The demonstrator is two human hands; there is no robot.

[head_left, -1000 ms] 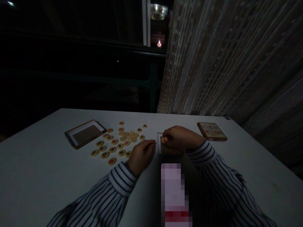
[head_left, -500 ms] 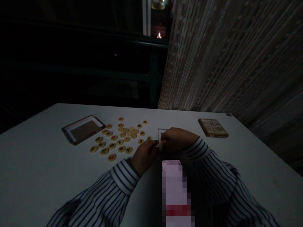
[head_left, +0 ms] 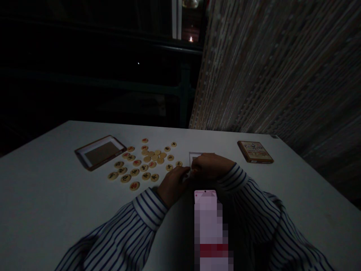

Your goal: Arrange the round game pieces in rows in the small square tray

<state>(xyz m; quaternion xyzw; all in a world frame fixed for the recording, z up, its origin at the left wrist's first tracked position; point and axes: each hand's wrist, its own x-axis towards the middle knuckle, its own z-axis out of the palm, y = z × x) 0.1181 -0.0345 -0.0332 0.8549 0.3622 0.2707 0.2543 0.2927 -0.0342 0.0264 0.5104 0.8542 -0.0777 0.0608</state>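
In the head view a small light-rimmed tray (head_left: 193,154) lies on the table in front of me, mostly covered by my hands. My left hand (head_left: 173,184) is closed at its near left edge, thumb and fingers on the rim. Curled over the inside is my right hand (head_left: 212,166), its fingertips pinched around a small round xiangqi piece (head_left: 194,171) that is only partly visible. Left of the tray many pale discs are spread, some with red characters, such as this xiangqi piece (head_left: 134,186), some with black, and a cluster of blank-faced discs (head_left: 154,157).
An open brown-edged box lid (head_left: 97,168) rests at the far left. A closed decorated box (head_left: 255,152) lies at the right. A lit phone (head_left: 205,192), mostly pixelated, is below my hands. Beyond the white table (head_left: 70,210) hangs a string curtain (head_left: 239,75). The room is dark.
Both hands stay at the tray, with only small finger movements; the right fingertips sit slightly lower, and the piece there shows less. The scattered discs keep their arrangement, and the view shifts slightly.
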